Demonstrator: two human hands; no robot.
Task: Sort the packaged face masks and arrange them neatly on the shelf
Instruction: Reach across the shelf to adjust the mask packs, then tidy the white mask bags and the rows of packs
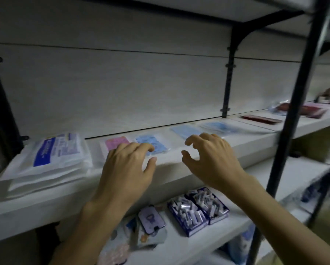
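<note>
Head view shows one white shelf [208, 150] carrying a row of four clear-packaged masks: one pink mask pack [115, 142], then three blue ones, namely a blue mask pack [150, 143], a second blue pack [185, 130] and a third blue pack [220, 127] toward centre right. One stack of white packets [51, 157] with blue labels sits at frame left. Two blue boxes [197, 209] stand on the lower shelf, bottom centre. Left hand [125, 169] is spread, fingers curled, fingertips over the near edges of the pink and first blue packs; contact cannot be confirmed. Right hand [212, 157] hovers half-curled, holding nothing, just in front of the second blue pack. Shelving has black uprights against a pale wall; lighting is dim and edges are blurred.
</note>
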